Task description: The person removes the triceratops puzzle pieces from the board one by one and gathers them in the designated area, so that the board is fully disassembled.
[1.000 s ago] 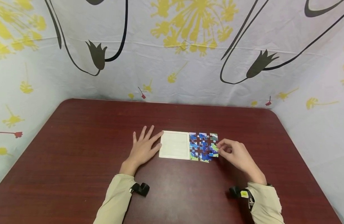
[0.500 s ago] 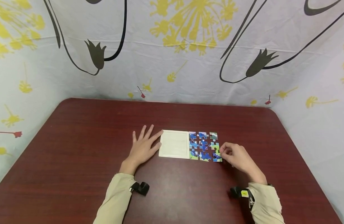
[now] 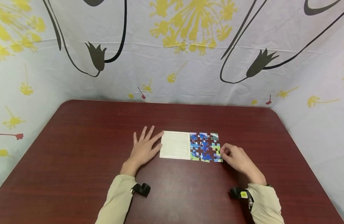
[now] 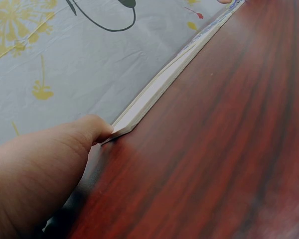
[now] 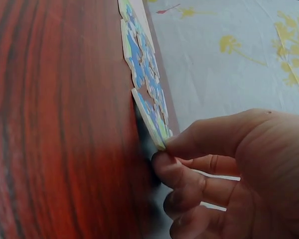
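My left hand (image 3: 142,151) lies flat with spread fingers, index finger and thumb at the left edge of a pale wooden puzzle tray (image 3: 175,145). In the left wrist view its thumb (image 4: 97,128) touches the tray's near corner. Loose jigsaw pieces with a blue and green picture, such as a blue middle piece (image 3: 204,145), lie in a rough grid against the tray's right side. My right hand (image 3: 237,158) pinches the lower right puzzle piece (image 3: 217,158) by its edge. In the right wrist view, that puzzle piece (image 5: 150,119) slants slightly up between thumb and index finger.
A dark red-brown wooden table (image 3: 172,193) bears everything. Behind it and at both sides hangs a pale cloth (image 3: 172,62) printed with flowers. Black camera straps (image 3: 142,189) sit on the wrists.
The right hand has moved the pinched puzzle piece toward me and slightly right, from over the right column to its lower right corner. The left hand and tray stay put.
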The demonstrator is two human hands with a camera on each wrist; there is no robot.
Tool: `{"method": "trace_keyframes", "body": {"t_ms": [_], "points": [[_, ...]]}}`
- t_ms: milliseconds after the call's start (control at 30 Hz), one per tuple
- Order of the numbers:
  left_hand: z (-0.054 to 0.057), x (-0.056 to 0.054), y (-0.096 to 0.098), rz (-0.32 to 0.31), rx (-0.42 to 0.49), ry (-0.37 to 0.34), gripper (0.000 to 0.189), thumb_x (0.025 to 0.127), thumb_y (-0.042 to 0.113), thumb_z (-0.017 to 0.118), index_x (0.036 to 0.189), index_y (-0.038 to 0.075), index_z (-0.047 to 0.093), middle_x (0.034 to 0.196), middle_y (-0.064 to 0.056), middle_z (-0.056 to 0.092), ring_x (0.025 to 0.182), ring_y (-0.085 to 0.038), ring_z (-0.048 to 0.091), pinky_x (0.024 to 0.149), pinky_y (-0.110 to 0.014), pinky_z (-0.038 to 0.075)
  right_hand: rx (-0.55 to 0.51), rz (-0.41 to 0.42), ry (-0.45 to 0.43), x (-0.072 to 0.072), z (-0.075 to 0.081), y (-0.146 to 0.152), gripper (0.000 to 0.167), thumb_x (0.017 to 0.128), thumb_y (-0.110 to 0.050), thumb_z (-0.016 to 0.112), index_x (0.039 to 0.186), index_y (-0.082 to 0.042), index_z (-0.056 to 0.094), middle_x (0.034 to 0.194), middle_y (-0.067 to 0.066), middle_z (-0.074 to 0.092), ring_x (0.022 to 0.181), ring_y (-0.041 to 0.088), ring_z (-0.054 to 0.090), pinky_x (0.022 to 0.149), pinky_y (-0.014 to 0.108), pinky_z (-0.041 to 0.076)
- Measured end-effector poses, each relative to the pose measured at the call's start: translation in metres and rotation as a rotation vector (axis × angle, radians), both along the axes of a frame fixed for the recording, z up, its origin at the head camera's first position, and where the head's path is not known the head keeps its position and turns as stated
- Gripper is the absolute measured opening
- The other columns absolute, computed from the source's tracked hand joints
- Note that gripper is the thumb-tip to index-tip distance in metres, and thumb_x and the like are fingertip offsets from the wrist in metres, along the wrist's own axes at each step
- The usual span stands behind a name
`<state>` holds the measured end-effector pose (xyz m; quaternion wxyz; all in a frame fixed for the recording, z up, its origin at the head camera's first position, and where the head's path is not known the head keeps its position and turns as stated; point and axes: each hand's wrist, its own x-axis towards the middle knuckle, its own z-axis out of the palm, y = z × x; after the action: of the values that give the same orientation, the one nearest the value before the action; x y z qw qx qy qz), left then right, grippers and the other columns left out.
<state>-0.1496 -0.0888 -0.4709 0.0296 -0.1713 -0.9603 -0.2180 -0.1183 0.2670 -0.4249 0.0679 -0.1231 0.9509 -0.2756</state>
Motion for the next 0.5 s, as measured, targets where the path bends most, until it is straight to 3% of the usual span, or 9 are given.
{"method": "trace_keyframes", "body": {"t_ms": [333,500], "points": [[0.0009,0.0016,0.0014,-0.001,-0.010,-0.018,0.051,0.095,0.047,0.044,0.144,0.033,0.037,0.153,-0.007,0.019,0.140,-0.032,0.005,0.102,-0.065,-0.003,0.025,-0.010,-0.018,0.0030,-0.0010,-0.0017,0.004,0.088,-0.007,0.060,0.084,-0.008,0.058,0.068,-0.003,0.053,0.058,0.013,0.046,0.057,0.031,0.039],[0.0015,-0.0013,0.0011,-0.005,-0.009,0.016,0.050,0.095,0.046,0.045,0.143,0.033,0.038,0.152,-0.008,0.021,0.140,-0.033,0.008,0.102,-0.065,-0.001,0.009,-0.023,-0.019,0.0015,-0.0016,-0.0017,0.004,0.088,-0.009,0.061,0.085,-0.009,0.059,0.069,-0.002,0.056,0.059,0.013,0.048,0.058,0.032,0.041]]}}
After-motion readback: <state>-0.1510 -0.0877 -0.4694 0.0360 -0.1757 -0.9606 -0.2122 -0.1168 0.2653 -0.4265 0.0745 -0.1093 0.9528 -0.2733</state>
